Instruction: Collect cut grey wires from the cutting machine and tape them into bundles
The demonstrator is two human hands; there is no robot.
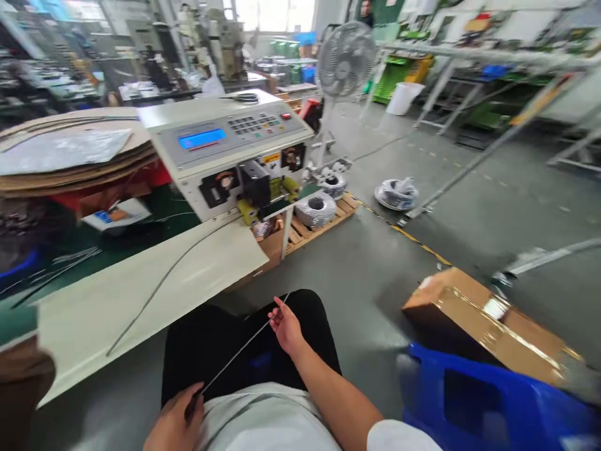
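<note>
A thin grey cable (241, 352) stretches at a slant across my lap. My right hand (285, 330) pinches it near its upper end, over my right thigh. Lower left, close to my waist, my left hand (174, 418) is closed around the other end. A dark piece shows in that fist; what it is I cannot make out. Another grey cable (162, 282) lies curved on the pale sloping tray (201, 266), its upper end reaching the rollers of a cable cutting machine (225, 134) with a lit blue display.
Left of the machine lie stacked round cardboard sheets (70, 156). Wrapped cable coils (315, 210) rest on a wooden pallet (323, 227) beyond the tray. A cardboard box (493, 319) and a blue plastic bin (422, 382) stand at my right. Farther back is a fan (346, 59).
</note>
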